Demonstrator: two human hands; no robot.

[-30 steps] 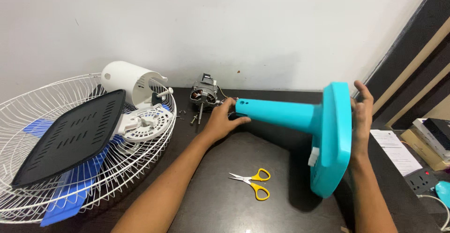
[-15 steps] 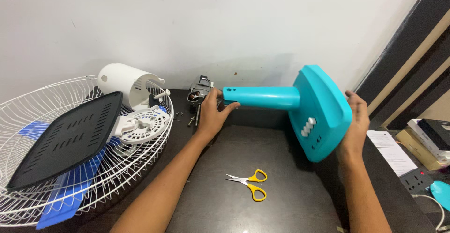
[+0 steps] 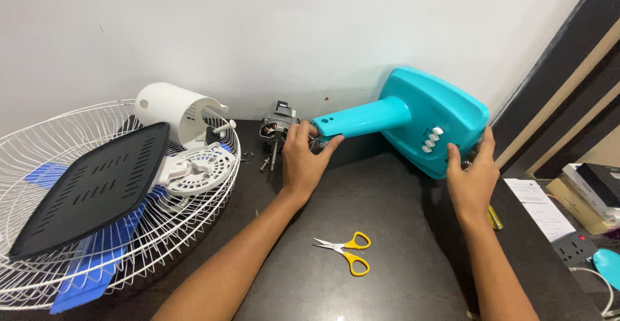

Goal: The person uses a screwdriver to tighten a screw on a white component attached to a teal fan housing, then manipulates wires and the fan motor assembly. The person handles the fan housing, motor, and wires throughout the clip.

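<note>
Head view is showing both hands holding a turquoise plastic fan stand point(image 3: 413, 117), a broad rounded base with a tube-shaped neck, tipped on its side above the dark bench point(image 3: 361, 198). The left hand point(image 3: 302, 159) is making its grip at the open end of the neck, fingers curled around the tube mouth; the right hand point(image 3: 473, 176) is clamping the lower rim of the base, thumb lying just under the row of white push buttons point(image 3: 431, 140). The stand is looking rigid, smooth and probably fairly light for its bulk, with the base end likely heavier, so a hand on each end is suiting it; the glossy shell may slip under a loose hold.

Just beyond the left grip, a bare metal fan motor point(image 3: 276, 130) is sitting with loose screws. Further left, a white plastic motor housing point(image 3: 173, 111), a black vented plastic panel point(image 3: 90, 188) and a white wire fan guard point(image 3: 123, 243) over blue blades are lying. Nearer the body, between the forearms, yellow-handled scissors point(image 3: 345, 250) are resting. Right of the right grip, a white printed paper sheet point(image 3: 541, 208) and flat cardboard boxes point(image 3: 591, 192) are sitting by the edge.
</note>
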